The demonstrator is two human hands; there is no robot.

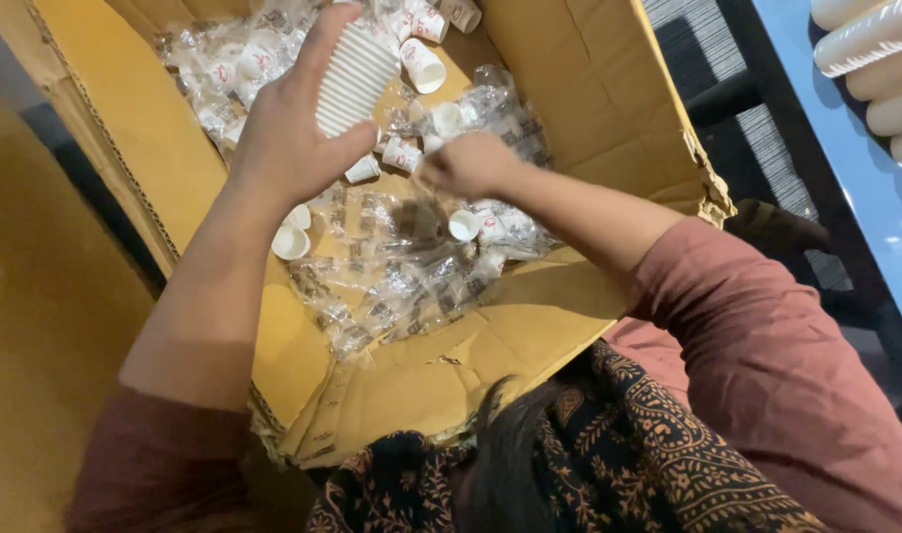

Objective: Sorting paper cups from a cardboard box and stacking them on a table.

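A: What does the left hand have?

B: It is wrapped around a tall nested stack of white ribbed paper cups, fingers curled over the far side, thumb on the near side. The stack tilts up and away, over the middle of the big open brown cardboard box.

A: And the right hand?

B: Clenched, knuckles up, just beside the stack's lower end. It seems to pinch something small among the wrappers, but I cannot tell what.

A: What lies under them?

B: Crumpled clear plastic wrappers cover most of the box floor, with loose small white paper cups scattered through them, some printed in red. Two open cups lie near the left wrist.

A: How tight is it in there?

B: The box walls stand well apart from both hands. The near flap is folded down and ragged along its edge; the right corner is torn.

A: Anything outside the box?

B: At top right, a pale blue worktop carries more cream cup stacks lying on their sides, well apart from the hands.
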